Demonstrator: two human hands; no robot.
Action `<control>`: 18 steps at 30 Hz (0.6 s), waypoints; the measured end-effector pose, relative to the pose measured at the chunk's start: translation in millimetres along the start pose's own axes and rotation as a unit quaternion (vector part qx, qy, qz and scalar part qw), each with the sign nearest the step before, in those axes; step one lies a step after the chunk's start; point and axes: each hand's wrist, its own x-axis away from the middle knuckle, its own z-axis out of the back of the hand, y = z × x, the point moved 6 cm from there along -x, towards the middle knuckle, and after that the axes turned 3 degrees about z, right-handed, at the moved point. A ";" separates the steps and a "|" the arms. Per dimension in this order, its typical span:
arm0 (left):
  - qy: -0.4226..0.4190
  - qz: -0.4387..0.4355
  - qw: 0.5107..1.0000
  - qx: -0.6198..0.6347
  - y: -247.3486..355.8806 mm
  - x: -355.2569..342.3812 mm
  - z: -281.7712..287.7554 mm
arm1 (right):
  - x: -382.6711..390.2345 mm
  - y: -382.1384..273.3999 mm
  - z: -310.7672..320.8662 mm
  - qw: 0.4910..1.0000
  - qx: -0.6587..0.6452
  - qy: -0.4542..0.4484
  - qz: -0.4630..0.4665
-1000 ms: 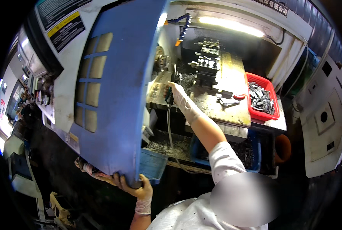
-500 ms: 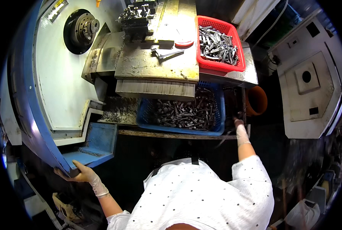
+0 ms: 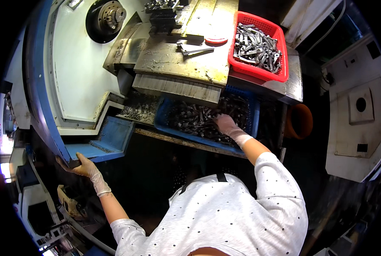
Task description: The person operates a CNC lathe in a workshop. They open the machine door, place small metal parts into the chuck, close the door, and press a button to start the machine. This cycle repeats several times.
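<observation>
My left hand, in a thin translucent glove, grips the lower corner of the blue machine door. My right hand, gloved the same way, reaches into a blue plastic basket of dark metal parts. Its fingers are drawn together among the parts; whatever they pinch is too small to make out. Above the basket, a single metal part with a handle-like shank lies on the machine's flat metal bed. A red basket full of shinier metal parts stands right of it.
At upper left is a round chuck on the white machine wall. A tool block and a red round lid sit on the bed. Metal chips litter the tray beside the blue basket. An orange bucket stands at the right.
My right hand has moved left from beyond the blue basket's right side into the parts. My left hand stays on the door's corner. The view has shifted and turned slightly.
</observation>
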 end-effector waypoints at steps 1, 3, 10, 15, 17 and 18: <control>0.000 0.000 1.000 -0.008 0.8 -0.3 1.2 | 7.6 2.9 16.3 0.996 -0.069 0.010 -0.060; -0.002 0.008 1.000 -0.002 5.3 1.9 0.4 | 29.9 6.8 43.8 0.962 -0.210 0.048 -0.166; 0.020 0.005 1.000 0.020 -4.9 2.1 3.1 | 47.5 -24.3 87.3 0.739 -0.626 -0.084 -0.234; 0.013 -0.012 1.000 0.013 -10.7 6.9 1.3 | -23.2 -120.4 207.2 0.869 -0.468 -0.105 0.119; 0.007 -0.025 0.999 0.018 -11.6 6.9 0.9 | -75.7 -146.6 260.3 0.908 -0.342 0.065 0.232; 0.004 -0.020 1.000 0.019 -12.9 7.8 -0.1 | -107.0 -150.5 283.2 0.901 -0.327 0.149 0.241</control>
